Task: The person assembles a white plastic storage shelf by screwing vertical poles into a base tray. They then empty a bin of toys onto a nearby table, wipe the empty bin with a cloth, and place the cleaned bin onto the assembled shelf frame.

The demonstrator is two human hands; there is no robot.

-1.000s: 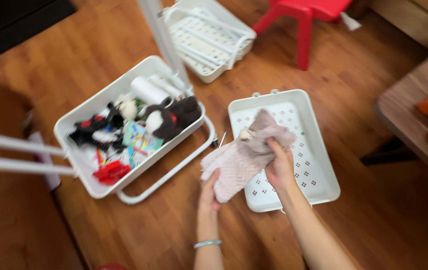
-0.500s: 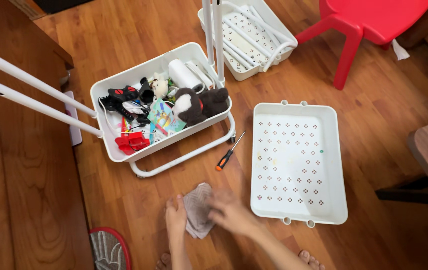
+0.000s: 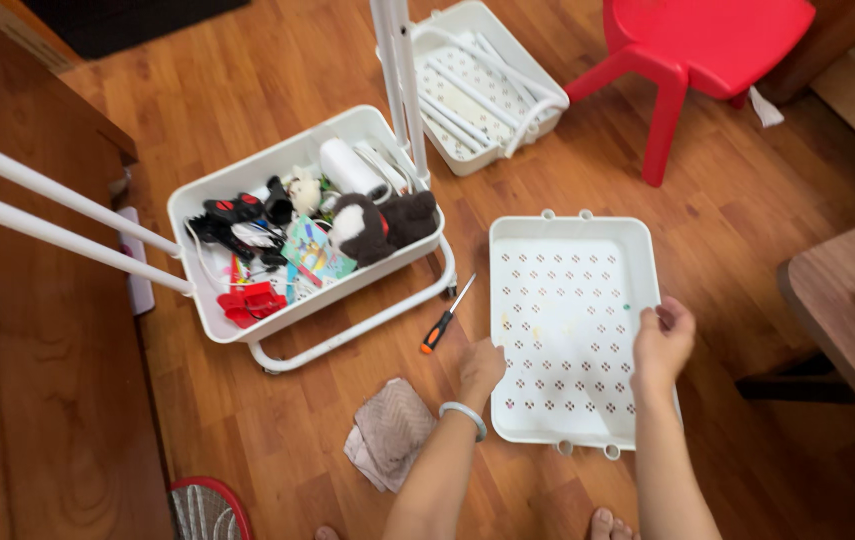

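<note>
You have let go of the pinkish cloth (image 3: 390, 432), which now lies crumpled on the floor at lower centre. Your left hand (image 3: 482, 366) curls over the near left rim of the white perforated tray (image 3: 572, 330) at centre right; your right hand (image 3: 663, 338) grips its right rim.

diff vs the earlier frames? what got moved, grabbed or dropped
The pinkish cloth, held over the tray a second ago and pressed to the floor half a second ago, now lies let go on the floor. The left hand and right hand have moved onto the two long rims of the empty white perforated tray. The screwdriver, the toy-filled bin and the red chair are unchanged.
</note>
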